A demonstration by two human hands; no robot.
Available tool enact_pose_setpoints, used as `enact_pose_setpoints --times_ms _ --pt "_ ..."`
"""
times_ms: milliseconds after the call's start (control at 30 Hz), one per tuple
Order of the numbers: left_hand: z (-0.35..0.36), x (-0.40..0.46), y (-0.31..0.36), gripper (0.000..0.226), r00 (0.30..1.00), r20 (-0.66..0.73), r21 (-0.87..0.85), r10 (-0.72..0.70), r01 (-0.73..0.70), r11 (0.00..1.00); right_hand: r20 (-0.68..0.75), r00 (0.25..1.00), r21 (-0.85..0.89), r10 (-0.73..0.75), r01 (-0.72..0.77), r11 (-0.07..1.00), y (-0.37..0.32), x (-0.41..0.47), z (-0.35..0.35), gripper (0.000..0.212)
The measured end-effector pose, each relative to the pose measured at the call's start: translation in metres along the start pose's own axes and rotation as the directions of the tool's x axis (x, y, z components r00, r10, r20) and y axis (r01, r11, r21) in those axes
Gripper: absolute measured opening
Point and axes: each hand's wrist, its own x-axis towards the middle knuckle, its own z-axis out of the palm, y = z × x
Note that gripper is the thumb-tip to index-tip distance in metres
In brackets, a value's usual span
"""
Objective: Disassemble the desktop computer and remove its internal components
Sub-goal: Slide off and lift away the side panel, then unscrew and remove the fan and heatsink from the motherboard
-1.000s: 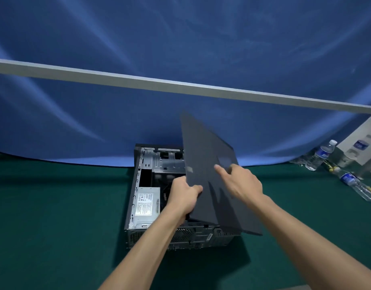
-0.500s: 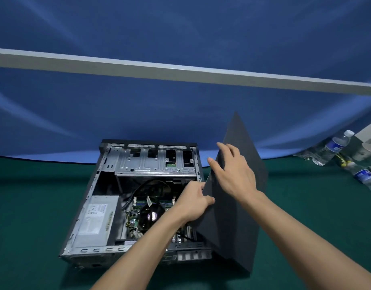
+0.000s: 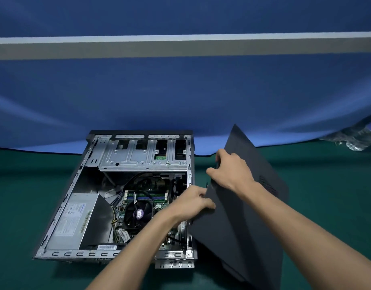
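Head view: both hands' fingers curl round the tilted side panel [image 3: 243, 216] edge, beside the computer case [image 3: 109, 206].

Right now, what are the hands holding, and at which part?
Both hands hold the dark side panel by its left edge: left hand lower, right hand higher up.
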Motion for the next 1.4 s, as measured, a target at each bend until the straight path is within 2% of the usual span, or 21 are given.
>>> enact_pose_setpoints --times_ms 100,167,233,300,367,467,567,633,700,933,1033,1167,1267,1400 --pt "-0.009 0.0 0.0 0.026 0.992 0.124 -0.066 -0.038 0.046 0.997 0.034 0.998 -0.011 -0.045 0.046 0.999 0.011 -0.005 0.01 0.024" --pt "-0.012 0.006 -0.006 0.029 0.994 0.029 -0.037 -0.104 0.105 0.994 0.069 0.996 -0.027 -0.064 0.066 0.997 0.023 -0.011 0.02 0.022" --pt "-0.008 0.016 -0.013 0.025 0.976 -0.193 0.093 -0.1 0.119 0.988 0.123 0.989 -0.059 -0.078 0.086 0.995 0.036 -0.015 0.029 0.021" --pt "-0.004 0.026 -0.019 0.023 0.91 -0.415 0.362 0.027 0.138 0.922 0.188 0.979 -0.103 -0.084 0.104 0.989 0.048 -0.019 0.039 0.021" --pt "0.003 0.033 -0.026 0.021 0.82 -0.544 0.579 0.176 0.215 0.787 0.237 0.969 -0.149 -0.075 0.113 0.982 0.059 -0.022 0.05 0.022" --pt "0.017 0.038 -0.035 0.027 0.722 -0.596 0.694 0.351 0.244 0.678 0.28 0.958 -0.204 -0.064 0.124 0.971 0.064 -0.021 0.072 0.026" --pt "0.024 0.04 -0.041 0.031 0.65 -0.579 0.751 0.492 0.19 0.632 0.302 0.952 -0.215 -0.037 0.106 0.971 0.06 -0.013 0.093 0.031" --pt "0.023 0.041 -0.04 0.032 0.607 -0.584 0.768 0.538 0.201 0.608 0.32 0.948 -0.215 -0.006 0.079 0.973 0.057 -0.008 0.105 0.035" --pt "0.022 0.042 -0.04 0.032 0.595 -0.607 0.759 0.527 0.235 0.607 0.333 0.943 -0.213 0.014 0.061 0.975 0.055 -0.004 0.118 0.038" --pt "0.022 0.051 -0.047 0.03 0.584 -0.698 0.64 0.416 0.246 0.728 0.354 0.929 -0.258 0.105 -0.011 0.966 0.055 -0.002 0.145 0.046" --pt "0.022 0.051 -0.049 0.031 0.576 -0.705 0.623 0.412 0.227 0.749 0.392 0.914 -0.194 0.107 -0.032 0.981 0.059 -0.001 0.142 0.039" --pt "0.022 0.052 -0.049 0.035 0.572 -0.711 0.613 0.409 0.218 0.759 0.308 0.938 -0.141 0.156 -0.117 0.983 0.063 -0.001 0.142 0.042" --pt "0.022 0.052 -0.048 0.035 0.569 -0.717 0.602 0.402 0.215 0.769 0.392 0.898 -0.146 0.201 -0.155 0.977 0.058 -0.008 0.157 0.045" --pt "0.021 0.052 -0.047 0.035 0.564 -0.726 0.595 0.393 0.229 0.771 0.393 0.885 0.033 0.251 -0.286 0.958 0.054 -0.015 0.164 0.033"
